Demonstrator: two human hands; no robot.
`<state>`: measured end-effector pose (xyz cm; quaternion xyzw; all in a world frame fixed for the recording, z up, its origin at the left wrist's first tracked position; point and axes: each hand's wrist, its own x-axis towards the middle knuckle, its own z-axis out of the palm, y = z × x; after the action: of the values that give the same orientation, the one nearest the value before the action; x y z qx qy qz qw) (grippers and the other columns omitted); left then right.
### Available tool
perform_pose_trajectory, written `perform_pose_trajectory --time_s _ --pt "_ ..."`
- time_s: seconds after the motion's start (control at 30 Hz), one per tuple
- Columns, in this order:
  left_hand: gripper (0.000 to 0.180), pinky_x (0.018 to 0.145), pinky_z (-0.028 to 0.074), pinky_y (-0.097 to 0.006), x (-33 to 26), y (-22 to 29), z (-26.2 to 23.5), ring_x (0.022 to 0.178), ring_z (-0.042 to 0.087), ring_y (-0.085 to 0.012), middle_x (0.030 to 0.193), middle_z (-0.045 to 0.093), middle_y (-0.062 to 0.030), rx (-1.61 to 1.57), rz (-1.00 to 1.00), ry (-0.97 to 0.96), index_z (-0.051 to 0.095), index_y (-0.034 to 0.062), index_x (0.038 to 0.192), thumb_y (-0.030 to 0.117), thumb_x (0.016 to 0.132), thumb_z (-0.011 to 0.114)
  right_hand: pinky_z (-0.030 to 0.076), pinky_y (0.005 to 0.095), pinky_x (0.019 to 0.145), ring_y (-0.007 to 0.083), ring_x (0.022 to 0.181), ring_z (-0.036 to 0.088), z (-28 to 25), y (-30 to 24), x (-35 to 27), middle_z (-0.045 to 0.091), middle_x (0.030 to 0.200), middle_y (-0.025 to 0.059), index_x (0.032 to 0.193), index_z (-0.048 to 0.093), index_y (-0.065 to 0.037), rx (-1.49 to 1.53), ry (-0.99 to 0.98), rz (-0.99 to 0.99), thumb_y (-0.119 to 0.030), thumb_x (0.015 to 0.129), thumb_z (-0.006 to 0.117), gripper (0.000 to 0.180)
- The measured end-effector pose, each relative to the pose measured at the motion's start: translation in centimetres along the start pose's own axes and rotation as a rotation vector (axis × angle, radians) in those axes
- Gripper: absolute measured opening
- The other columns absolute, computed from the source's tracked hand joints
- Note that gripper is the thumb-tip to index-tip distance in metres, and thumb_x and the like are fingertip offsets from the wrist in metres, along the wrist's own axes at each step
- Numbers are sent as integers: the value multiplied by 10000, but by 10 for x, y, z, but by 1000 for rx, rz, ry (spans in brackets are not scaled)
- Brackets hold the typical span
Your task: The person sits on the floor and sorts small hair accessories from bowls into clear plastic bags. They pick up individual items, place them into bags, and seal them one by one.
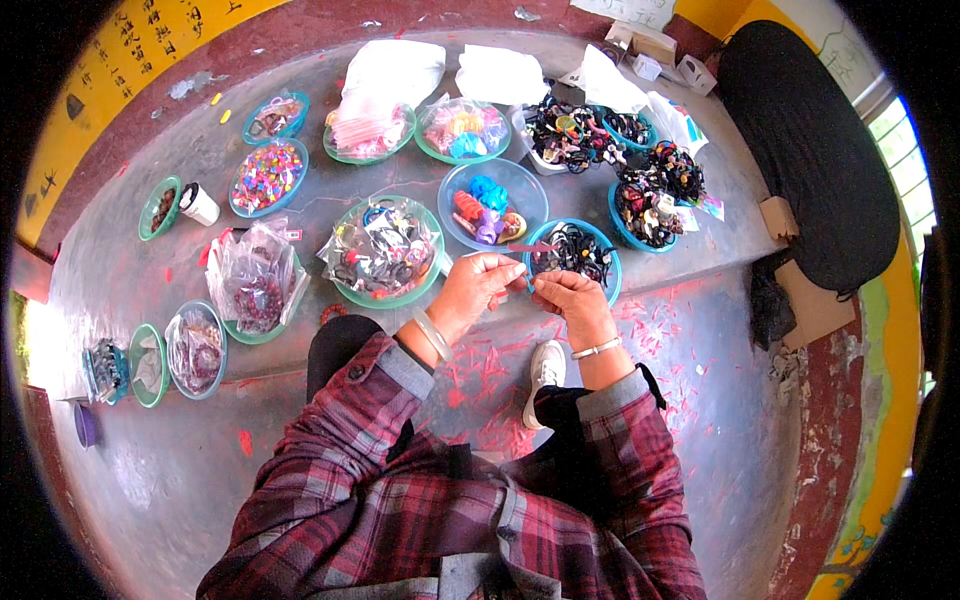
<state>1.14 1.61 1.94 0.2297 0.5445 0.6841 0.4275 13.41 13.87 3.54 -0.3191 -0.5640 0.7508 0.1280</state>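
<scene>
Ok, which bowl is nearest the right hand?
The blue bowl of dark, tangled pieces directly beyond the right hand. The hand overlaps its near rim in this view; the other dark-filled bowls lie farther off.

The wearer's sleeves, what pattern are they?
The sleeves are plaid in dark red, grey and black; the head view shows it best.

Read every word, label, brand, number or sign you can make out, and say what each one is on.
Yellow painted wall band, upper left: columns of dark characters, which I won't copy out.
Pale panel, top edge right of centre: faint marks, too small to read.
White cylindrical container with dark end: any print too small to read.
</scene>
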Motion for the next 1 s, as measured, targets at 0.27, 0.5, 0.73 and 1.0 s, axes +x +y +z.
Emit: perform_pose_trajectory --time_s 0.27,0.5,0.73,1.0 --pt "195 501 397 -169 0 -1 -3 708 579 -84 785 620 -23 -72 -58 -63 614 45 871 234 837 579 443 200 639 92 673 569 -1 2 1 633 752 30 828 649 4 -11 -3 -48 -87 761 646 113" --pt "232 545 447 -190 2 -15 -3 730 573 -81 810 601 -13 206 89 207 569 35 943 251 856 558 442 249 575 124 630 584 -1 14 14 637 699 49 784 658 -27 -420 280 -254 -136 721 670 126" --pt "264 644 483 -248 -5 -34 14 772 572 -108 898 576 -33 -201 24 -99 541 45 1006 277 909 459 439 402 584 319 684 556 27 8 -1 563 682 128 779 638 -62 -1250 291 -775 -155 637 654 170" --pt "228 507 400 -181 -2 -16 -2 690 558 -66 812 605 -22 -190 -84 34 548 47 1019 225 906 463 446 235 671 124 724 570 9 -3 9 617 770 49 947 620 -17 -691 211 -360 -132 700 689 281"
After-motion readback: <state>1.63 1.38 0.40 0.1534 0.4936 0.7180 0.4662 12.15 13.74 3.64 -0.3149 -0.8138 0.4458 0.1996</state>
